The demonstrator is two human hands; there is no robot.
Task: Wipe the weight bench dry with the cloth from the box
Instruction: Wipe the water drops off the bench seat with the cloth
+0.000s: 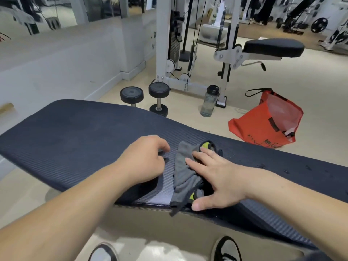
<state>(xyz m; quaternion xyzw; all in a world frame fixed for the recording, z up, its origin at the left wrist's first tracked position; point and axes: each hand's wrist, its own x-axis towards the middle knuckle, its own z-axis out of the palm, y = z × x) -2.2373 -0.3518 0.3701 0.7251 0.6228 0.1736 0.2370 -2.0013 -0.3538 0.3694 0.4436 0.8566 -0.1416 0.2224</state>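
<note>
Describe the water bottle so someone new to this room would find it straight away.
Look past the dark bench to the white cable machine. On the floor at its base stands the water bottle, right of two dumbbells: clear, black-capped, upright.

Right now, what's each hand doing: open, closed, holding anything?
Left hand: fingers curled loosely, resting on the weight bench, holding nothing.
Right hand: open and flat, fingers spread, pressing the grey cloth onto the bench.
</note>
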